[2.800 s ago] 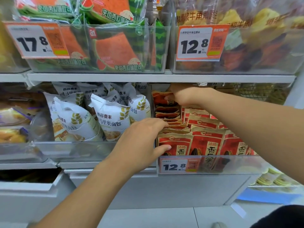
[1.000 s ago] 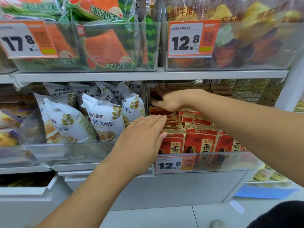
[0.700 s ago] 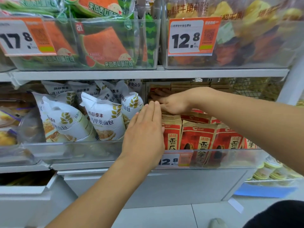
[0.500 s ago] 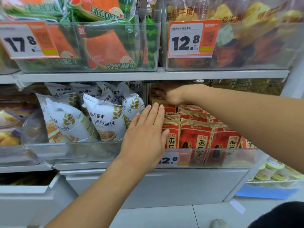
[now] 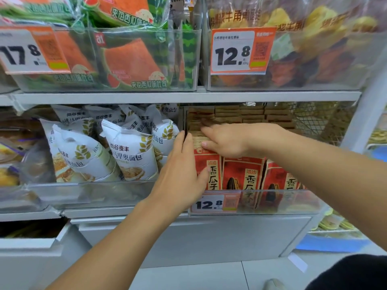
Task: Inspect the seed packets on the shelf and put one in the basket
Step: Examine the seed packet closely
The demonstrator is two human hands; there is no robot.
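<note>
My left hand (image 5: 180,174) lies flat, fingers straight, against the front seed packets (image 5: 243,174); right hand (image 5: 228,141) flat on the tops behind. I'd pinch one, lift straight.

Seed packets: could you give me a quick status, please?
Left hand open, flat against front seed packets. Right hand open, on packet tops. None lifted. No basket visible.

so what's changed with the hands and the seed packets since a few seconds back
The left hand has straightened from curled over the front red seed packets to flat against their left end. The right hand stays reaching over the back rows. The front packets now stand upright. No packet lifted out; the white bread bags unmoved.
</note>
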